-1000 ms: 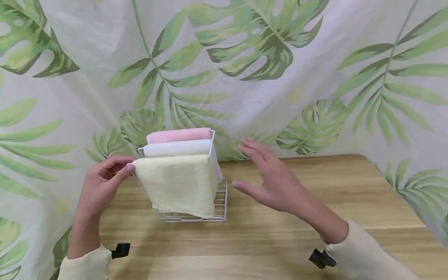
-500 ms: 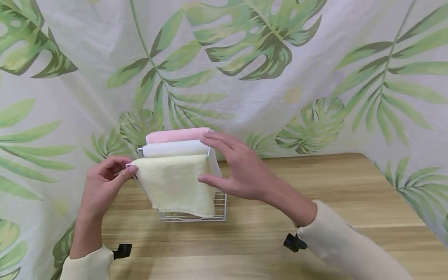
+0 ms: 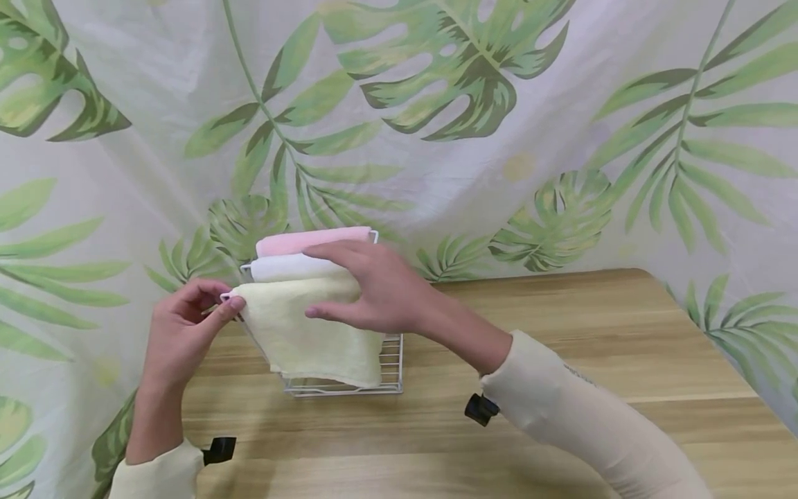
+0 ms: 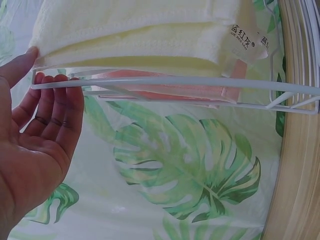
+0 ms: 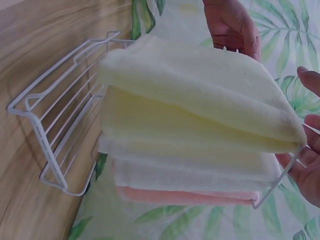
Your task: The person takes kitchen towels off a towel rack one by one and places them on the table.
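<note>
A white wire rack stands on the table with three towels hung over its upper bars. The pale yellow towel hangs in front, the white towel behind it, and the pink towel at the back. My left hand pinches the rack's front top-left corner, its thumb by the yellow towel's corner. My right hand hovers over or lightly touches the towels' right part, fingers extended and thumb apart; contact is unclear. It covers part of the yellow and white towels. A printed label shows on a towel.
The wooden table extends to the right and front of the rack. Behind it hangs a white curtain with green leaves. A black wrist mount sits by the right sleeve, another by the left.
My right hand has moved left from beside the rack to over the towels. My left hand keeps its pinch at the corner. The towels and rack stay almost the same.
</note>
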`<state>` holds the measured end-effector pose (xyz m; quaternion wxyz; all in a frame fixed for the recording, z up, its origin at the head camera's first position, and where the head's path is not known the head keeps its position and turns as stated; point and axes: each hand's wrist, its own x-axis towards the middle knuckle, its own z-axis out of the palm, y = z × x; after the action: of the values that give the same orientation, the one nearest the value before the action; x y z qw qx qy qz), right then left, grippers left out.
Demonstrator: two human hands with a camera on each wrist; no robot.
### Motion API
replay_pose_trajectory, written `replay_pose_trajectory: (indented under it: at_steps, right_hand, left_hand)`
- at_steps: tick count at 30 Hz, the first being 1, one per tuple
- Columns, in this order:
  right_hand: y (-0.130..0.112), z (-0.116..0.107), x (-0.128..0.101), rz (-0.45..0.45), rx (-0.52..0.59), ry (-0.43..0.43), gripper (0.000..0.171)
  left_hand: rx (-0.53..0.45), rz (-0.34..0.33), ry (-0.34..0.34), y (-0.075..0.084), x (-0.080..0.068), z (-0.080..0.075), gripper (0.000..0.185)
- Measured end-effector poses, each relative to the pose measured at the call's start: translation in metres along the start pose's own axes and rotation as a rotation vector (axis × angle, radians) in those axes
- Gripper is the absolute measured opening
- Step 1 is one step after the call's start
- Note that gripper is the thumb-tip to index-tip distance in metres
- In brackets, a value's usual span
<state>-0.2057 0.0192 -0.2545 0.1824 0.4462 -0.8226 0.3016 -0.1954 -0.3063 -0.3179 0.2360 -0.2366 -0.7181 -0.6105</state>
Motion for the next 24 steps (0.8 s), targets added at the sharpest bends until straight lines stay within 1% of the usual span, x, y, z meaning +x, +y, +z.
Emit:
replay_pose_trajectory:
  at_steps: [7, 10, 13, 15, 18, 21, 24]
  right_hand:
    - [0.006, -0.001, 0.017, 0.041, 0.146, -0.066, 0.068]
    - [0.008, 0.000, 0.022, 0.050, 0.192, -0.082, 0.067]
    - [0.008, 0.002, 0.025, 0.054, 0.216, -0.095, 0.064]
    - [0.008, 0.005, 0.028, 0.052, 0.224, -0.105, 0.064]
    - [0.008, 0.010, 0.032, 0.041, 0.205, -0.120, 0.062]
    - [0.008, 0.015, 0.035, 0.028, 0.166, -0.131, 0.061]
    - [0.011, 0.018, 0.039, 0.014, 0.136, -0.141, 0.059]
  left_hand:
    - [-0.002, 0.003, 0.003, -0.001, 0.000, 0.001, 0.020]
    - [0.009, 0.007, 0.005, -0.001, 0.000, 0.001, 0.020]
    - [0.000, 0.011, 0.006, -0.002, 0.001, 0.002, 0.020]
    - [-0.013, 0.014, 0.006, -0.002, 0.002, 0.002, 0.019]
    - [-0.021, 0.012, 0.017, -0.002, 0.002, 0.002, 0.019]
    - [0.012, -0.020, 0.062, -0.003, 0.002, 0.004, 0.019]
    - [0.070, -0.063, 0.121, -0.004, 0.003, 0.006, 0.018]
